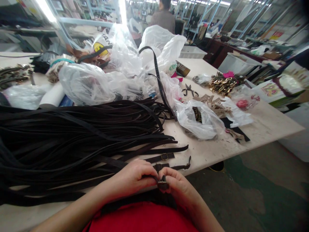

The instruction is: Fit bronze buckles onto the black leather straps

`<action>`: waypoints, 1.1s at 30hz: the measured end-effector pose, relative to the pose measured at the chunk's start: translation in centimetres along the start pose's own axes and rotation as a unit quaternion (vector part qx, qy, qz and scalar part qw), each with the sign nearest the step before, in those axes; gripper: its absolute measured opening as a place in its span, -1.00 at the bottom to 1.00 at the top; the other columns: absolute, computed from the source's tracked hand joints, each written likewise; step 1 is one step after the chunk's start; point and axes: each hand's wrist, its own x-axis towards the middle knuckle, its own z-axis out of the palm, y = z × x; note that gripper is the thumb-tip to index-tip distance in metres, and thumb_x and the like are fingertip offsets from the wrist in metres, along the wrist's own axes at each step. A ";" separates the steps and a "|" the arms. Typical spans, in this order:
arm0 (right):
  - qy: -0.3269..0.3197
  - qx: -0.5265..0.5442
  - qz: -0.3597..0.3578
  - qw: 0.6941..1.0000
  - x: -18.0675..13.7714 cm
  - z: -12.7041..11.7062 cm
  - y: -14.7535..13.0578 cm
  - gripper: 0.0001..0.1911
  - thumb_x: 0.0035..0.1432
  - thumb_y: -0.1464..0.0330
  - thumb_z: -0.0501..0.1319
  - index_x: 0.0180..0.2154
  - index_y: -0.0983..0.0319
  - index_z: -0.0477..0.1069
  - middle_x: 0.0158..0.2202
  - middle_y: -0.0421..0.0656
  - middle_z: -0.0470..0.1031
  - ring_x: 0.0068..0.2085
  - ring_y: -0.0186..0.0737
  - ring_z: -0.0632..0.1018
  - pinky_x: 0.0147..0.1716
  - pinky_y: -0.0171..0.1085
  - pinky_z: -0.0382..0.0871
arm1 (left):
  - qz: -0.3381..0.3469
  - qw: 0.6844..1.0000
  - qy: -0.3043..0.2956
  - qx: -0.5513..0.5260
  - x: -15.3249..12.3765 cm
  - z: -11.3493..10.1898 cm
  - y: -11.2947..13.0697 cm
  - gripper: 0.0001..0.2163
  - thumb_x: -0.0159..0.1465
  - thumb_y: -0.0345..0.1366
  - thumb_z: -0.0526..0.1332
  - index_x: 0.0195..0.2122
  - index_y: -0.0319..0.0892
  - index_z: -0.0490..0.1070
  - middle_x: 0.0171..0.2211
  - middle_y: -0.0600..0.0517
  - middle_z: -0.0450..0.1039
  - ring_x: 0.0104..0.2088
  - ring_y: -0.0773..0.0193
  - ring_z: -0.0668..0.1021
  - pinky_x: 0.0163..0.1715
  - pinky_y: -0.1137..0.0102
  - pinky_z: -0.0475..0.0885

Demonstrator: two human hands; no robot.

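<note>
Close to my body at the table's front edge, both hands meet on the end of a dark strap fitted with a metal buckle (163, 185). My left hand (136, 176) pinches the strap between thumb and fingers. From the other side my right hand (177, 185) grips the same buckle end, its fingers curled. Just beyond my hands lies another strap with a brass-coloured buckle (164, 156). A wide heap of long black straps (79, 135) covers the table to the left, their ends pointing right.
Clear plastic bags (87, 83) crowd the back of the table (270, 120). To the right are a bag of small metal parts (200, 120), dark-handled snips (189, 90), a pile of gold buckles (223, 84) and beige strips (212, 104). A person (164, 17) is farther back.
</note>
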 end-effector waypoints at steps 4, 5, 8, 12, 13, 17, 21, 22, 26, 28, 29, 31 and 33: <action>0.005 -0.003 0.013 1.000 0.1 -0.1 -0.4 -0.81 0.02 0.30 0.22 -0.47 0.32 0.32 -0.63 -0.26 0.31 -0.60 -0.48 0.24 -0.58 -0.45 0.02 | 0.029 0.999 0.025 0.028 0.1 0.2 -0.3 -0.85 0.22 -0.31 0.11 -0.35 -0.17 0.47 -0.47 0.06 0.43 -0.41 0.37 0.43 -0.38 0.52 0.24; -0.001 0.002 0.022 1.000 0.2 -0.2 -0.4 -0.80 0.03 0.30 0.22 -0.46 0.32 0.32 -0.64 -0.27 0.30 -0.60 -0.48 0.24 -0.58 -0.46 0.03 | 0.032 0.999 0.030 0.033 0.1 0.2 -0.3 -0.86 0.21 -0.32 0.12 -0.36 -0.18 0.47 -0.47 0.06 0.43 -0.41 0.37 0.43 -0.39 0.52 0.23; -0.013 0.025 0.040 0.999 0.4 -0.3 -0.3 -0.77 0.03 0.27 0.24 -0.45 0.32 0.32 -0.63 -0.27 0.31 -0.60 -0.49 0.28 -0.59 -0.47 0.06 | 0.021 0.999 0.030 0.032 0.1 0.3 -0.3 -0.89 0.18 -0.36 0.15 -0.39 -0.19 0.47 -0.48 0.06 0.44 -0.43 0.38 0.44 -0.40 0.53 0.24; -0.009 0.043 0.055 0.998 0.7 -0.2 0.1 -0.74 -0.01 0.26 0.28 -0.44 0.31 0.29 -0.62 -0.26 0.34 -0.63 -0.49 0.31 -0.61 -0.48 0.11 | -0.053 0.999 0.007 -0.004 0.1 0.3 0.0 -0.90 0.16 -0.35 0.15 -0.39 -0.18 0.46 -0.44 0.09 0.46 -0.42 0.38 0.45 -0.41 0.54 0.25; -0.009 0.047 0.057 0.997 0.8 -0.2 0.2 -0.73 -0.02 0.26 0.28 -0.44 0.31 0.28 -0.63 -0.27 0.33 -0.64 -0.49 0.31 -0.62 -0.48 0.11 | -0.080 0.997 0.006 -0.018 0.1 0.2 0.2 -0.90 0.15 -0.33 0.16 -0.38 -0.18 0.45 -0.43 0.09 0.46 -0.41 0.38 0.45 -0.42 0.54 0.25; -0.007 0.074 0.055 0.996 0.9 0.2 0.6 -0.71 -0.04 0.25 0.31 -0.44 0.29 0.26 -0.64 -0.30 0.30 -0.66 -0.49 0.30 -0.63 -0.48 0.13 | -0.143 0.987 0.024 -0.076 0.0 -0.1 0.8 -0.86 0.10 -0.27 0.20 -0.31 -0.16 0.39 -0.38 0.14 0.45 -0.39 0.37 0.45 -0.44 0.54 0.26; 0.006 0.052 0.050 0.997 0.9 0.6 0.8 -0.67 -0.09 0.22 0.33 -0.47 0.28 0.24 -0.64 -0.29 0.32 -0.65 -0.49 0.29 -0.63 -0.48 0.07 | -0.115 0.987 0.003 -0.114 -0.1 -0.3 1.1 -0.91 0.11 -0.31 0.18 -0.33 -0.14 0.39 -0.38 0.16 0.46 -0.37 0.40 0.46 -0.39 0.56 0.27; 0.010 0.038 0.048 0.998 0.9 0.6 0.8 -0.67 -0.08 0.21 0.32 -0.48 0.29 0.24 -0.65 -0.29 0.31 -0.64 -0.49 0.28 -0.63 -0.48 0.07 | -0.112 0.987 -0.002 -0.113 -0.1 -0.3 1.1 -0.92 0.12 -0.32 0.18 -0.34 -0.14 0.39 -0.38 0.17 0.46 -0.37 0.40 0.46 -0.38 0.56 0.26; 0.035 -0.047 0.009 0.998 0.9 0.7 0.6 -0.69 0.04 0.16 0.21 -0.47 0.29 0.29 -0.61 -0.28 0.28 -0.58 -0.46 0.27 -0.57 -0.45 0.09 | -0.129 0.990 0.004 -0.061 -0.1 0.0 1.0 -0.91 0.11 -0.29 0.17 -0.36 -0.14 0.38 -0.40 0.14 0.44 -0.40 0.38 0.44 -0.43 0.53 0.24; 0.059 -0.118 -0.053 0.990 0.7 0.6 0.3 -0.65 0.12 0.11 0.10 -0.43 0.28 0.34 -0.54 -0.24 0.31 -0.50 -0.39 0.32 -0.49 -0.41 0.16 | -0.141 0.989 0.029 -0.018 0.0 0.2 0.9 -0.90 0.10 -0.30 0.17 -0.36 -0.16 0.36 -0.39 0.12 0.43 -0.39 0.35 0.43 -0.43 0.51 0.24; 0.066 -0.159 -0.093 0.981 0.6 0.5 0.1 -0.62 0.13 0.07 0.04 -0.39 0.27 0.36 -0.49 -0.21 0.33 -0.44 -0.35 0.34 -0.44 -0.38 0.19 | -0.145 0.989 0.041 0.002 0.0 0.3 0.9 -0.90 0.09 -0.31 0.17 -0.36 -0.16 0.35 -0.38 0.11 0.43 -0.38 0.33 0.43 -0.42 0.50 0.24; 0.071 -0.250 -0.160 0.952 0.4 0.5 -0.2 -0.60 0.09 0.04 0.06 -0.30 0.24 0.38 -0.39 -0.18 0.35 -0.35 -0.28 0.37 -0.36 -0.33 0.22 | -0.151 0.987 0.052 0.034 0.2 0.5 0.8 -0.90 0.09 -0.34 0.16 -0.34 -0.15 0.34 -0.37 0.10 0.43 -0.35 0.31 0.43 -0.39 0.48 0.25; 0.085 -0.335 -0.195 0.918 0.2 0.5 -0.2 -0.63 0.00 0.10 0.20 -0.24 0.21 0.36 -0.32 -0.18 0.35 -0.31 -0.25 0.37 -0.32 -0.32 0.23 | -0.150 0.985 0.060 0.063 0.3 0.7 0.7 -0.90 0.09 -0.35 0.16 -0.34 -0.15 0.34 -0.36 0.09 0.43 -0.35 0.30 0.43 -0.38 0.47 0.25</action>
